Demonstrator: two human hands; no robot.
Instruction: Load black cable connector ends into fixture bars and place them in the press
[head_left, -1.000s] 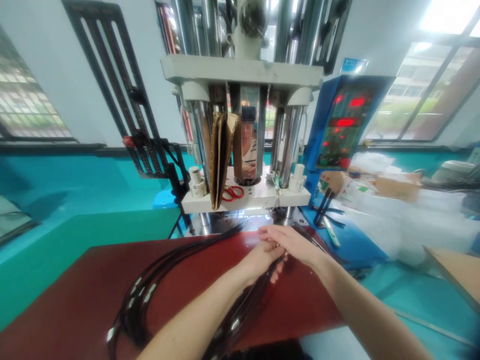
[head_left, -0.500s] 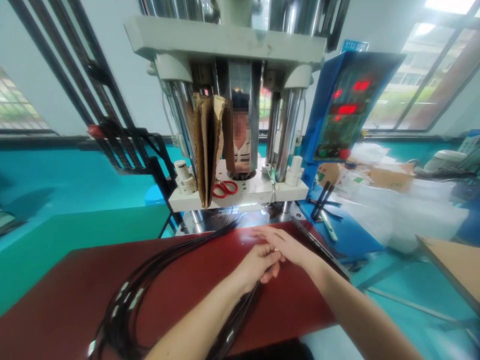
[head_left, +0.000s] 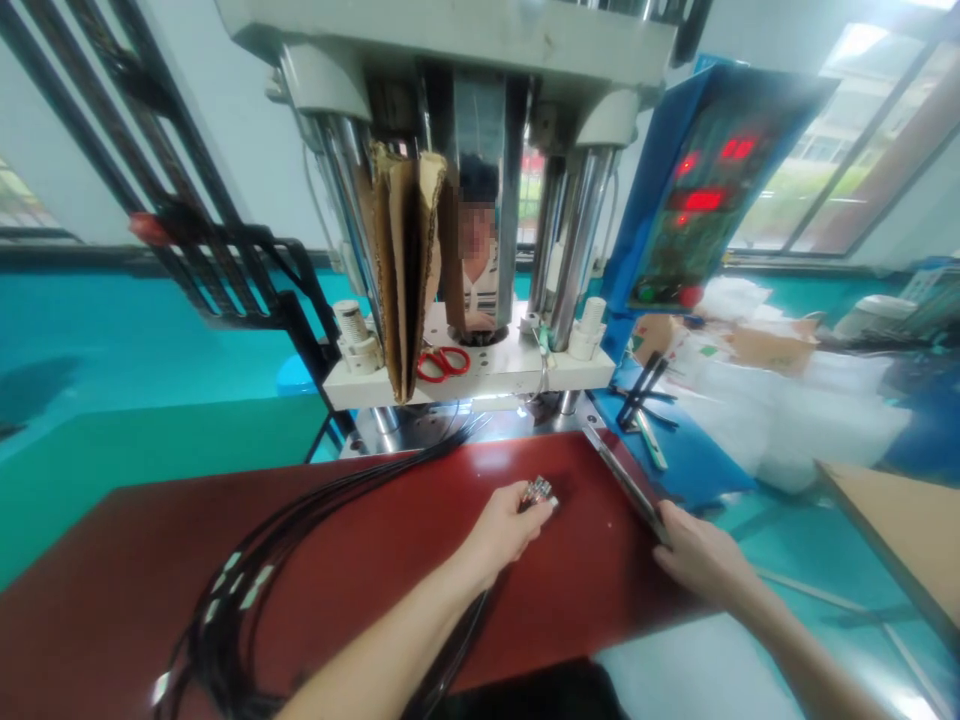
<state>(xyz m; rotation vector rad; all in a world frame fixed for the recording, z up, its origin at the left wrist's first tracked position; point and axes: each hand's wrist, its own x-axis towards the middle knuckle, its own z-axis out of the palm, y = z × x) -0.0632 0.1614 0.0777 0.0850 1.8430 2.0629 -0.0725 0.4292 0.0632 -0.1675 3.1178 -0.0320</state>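
Observation:
My left hand (head_left: 502,535) is closed around the end of a bundle of black cables. Small metal connector ends (head_left: 538,490) stick out past its fingertips, above the red-brown tabletop (head_left: 585,590). Below that hand the held cables (head_left: 457,645) trail down toward the table's front edge. My right hand (head_left: 697,550) grips the near end of a long, thin dark bar (head_left: 626,480) along the table's right side; its exact kind is unclear. At the left, a second bundle of black cables (head_left: 285,530) with white labels curves across the tabletop.
A press machine (head_left: 465,375) stands behind the table, with red-handled scissors (head_left: 444,364) and folded cardboard (head_left: 405,280) on its plate. Right of it are a blue control box (head_left: 697,200) with red displays and a blue surface (head_left: 697,460) holding a cutter (head_left: 651,440). White bags (head_left: 817,400) lie beyond.
My right hand has left my left hand, moved right and down, and taken hold of the dark bar. The connector ends in my left hand now show. The view has shifted slightly.

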